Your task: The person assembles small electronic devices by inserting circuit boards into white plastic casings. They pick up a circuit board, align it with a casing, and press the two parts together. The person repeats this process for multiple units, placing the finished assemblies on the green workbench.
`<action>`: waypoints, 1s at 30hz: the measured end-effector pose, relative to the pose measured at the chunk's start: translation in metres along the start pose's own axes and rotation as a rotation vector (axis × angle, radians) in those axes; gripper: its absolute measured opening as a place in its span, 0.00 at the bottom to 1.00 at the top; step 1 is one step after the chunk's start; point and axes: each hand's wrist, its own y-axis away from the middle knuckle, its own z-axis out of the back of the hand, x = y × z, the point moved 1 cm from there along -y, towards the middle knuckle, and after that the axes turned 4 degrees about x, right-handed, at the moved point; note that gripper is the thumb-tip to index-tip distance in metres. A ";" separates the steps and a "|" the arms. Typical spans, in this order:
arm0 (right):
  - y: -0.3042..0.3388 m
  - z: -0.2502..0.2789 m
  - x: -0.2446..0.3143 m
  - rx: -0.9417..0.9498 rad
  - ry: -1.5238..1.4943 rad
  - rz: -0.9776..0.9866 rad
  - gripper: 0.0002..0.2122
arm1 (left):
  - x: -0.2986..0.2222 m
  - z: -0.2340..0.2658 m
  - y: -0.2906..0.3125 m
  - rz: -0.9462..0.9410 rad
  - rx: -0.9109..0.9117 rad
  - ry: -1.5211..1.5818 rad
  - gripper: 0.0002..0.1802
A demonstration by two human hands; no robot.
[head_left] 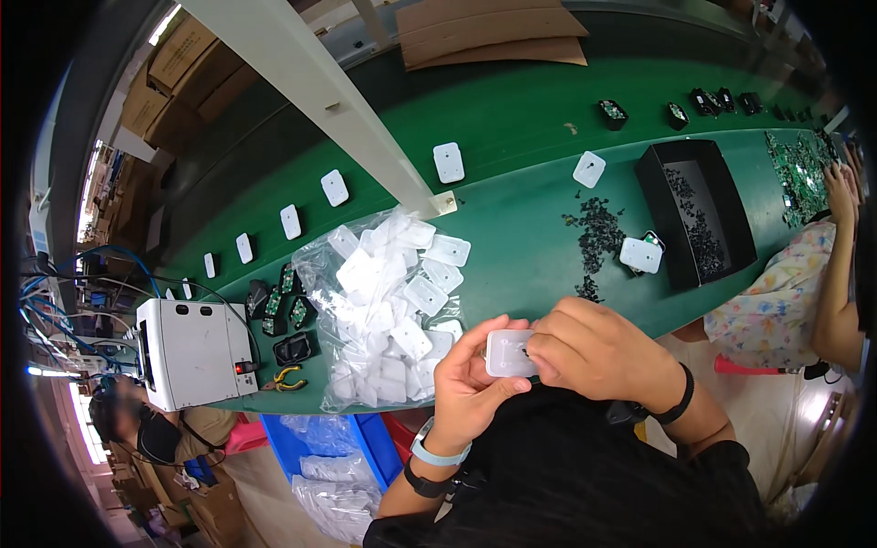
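My left hand (470, 384) is closed around a white rounded plastic cover (508, 354), holding it by its left side and lower edge. Over the cover's right end, my right hand (589, 352) has its fingers pinched together. A small dark spot shows on the cover by those fingertips; what they hold is too hidden to name. To the left, a clear plastic bag (315, 265) spills a heap of white covers (379, 315). Beyond my right hand lie loose small black parts (598, 233) and a white cover (642, 256) resting on a circuit board unit.
A black box (653, 196) with small black parts stands to the right, near a pile of green circuit boards (799, 173). White-topped units (334, 187) line the belt. A white machine (196, 352), yellow pliers (288, 379) and a blue bin (379, 452) are leftward. A co-worker's arm (836, 283) is at right.
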 end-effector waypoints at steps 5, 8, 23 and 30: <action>-0.003 0.002 0.003 0.058 0.066 0.008 0.12 | -0.007 -0.002 0.002 -0.013 0.051 -0.091 0.38; -0.007 -0.004 0.002 -0.051 -0.142 -0.122 0.13 | -0.009 -0.004 0.002 0.036 -0.035 -0.005 0.34; -0.006 0.010 -0.046 -0.145 -0.324 -0.478 0.17 | 0.007 0.010 -0.010 0.141 -0.306 0.282 0.14; -0.022 0.074 -0.259 0.023 0.250 -0.948 0.19 | -0.009 0.025 -0.005 0.295 -0.285 0.430 0.10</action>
